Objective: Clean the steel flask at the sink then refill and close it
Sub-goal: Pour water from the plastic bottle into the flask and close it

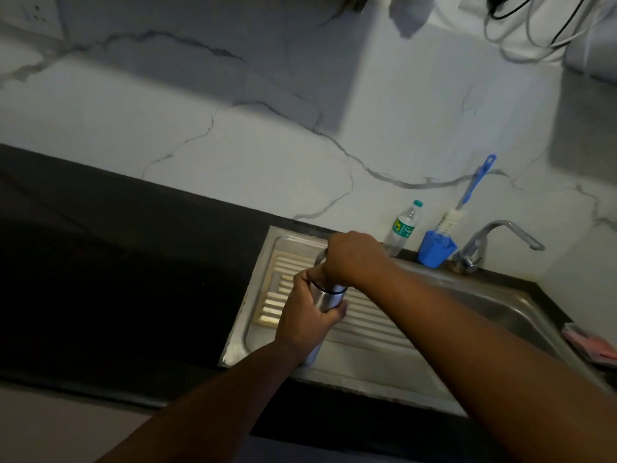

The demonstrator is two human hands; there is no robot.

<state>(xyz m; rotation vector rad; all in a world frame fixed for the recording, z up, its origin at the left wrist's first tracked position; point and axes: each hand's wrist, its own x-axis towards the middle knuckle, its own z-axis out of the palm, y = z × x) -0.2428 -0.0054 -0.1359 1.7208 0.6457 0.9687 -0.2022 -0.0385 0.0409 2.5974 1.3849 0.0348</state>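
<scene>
The steel flask (329, 300) stands upright on the ribbed drainboard (367, 324) of the steel sink. My left hand (305, 320) is wrapped around its body from the left. My right hand (352, 259) is closed over its top, covering the cap, so the cap itself is mostly hidden. A dark ring shows on the flask just below my right hand. The sink basin (500, 312) lies to the right, and the tap (490, 242) stands behind it with its spout pointing right.
A blue cup (434, 250) holding a bottle brush (462, 208) and a clear plastic bottle (402, 228) stand at the back of the sink by the marble wall. A pink sponge (592, 345) lies at the right edge. Dark countertop (133, 279) extends left.
</scene>
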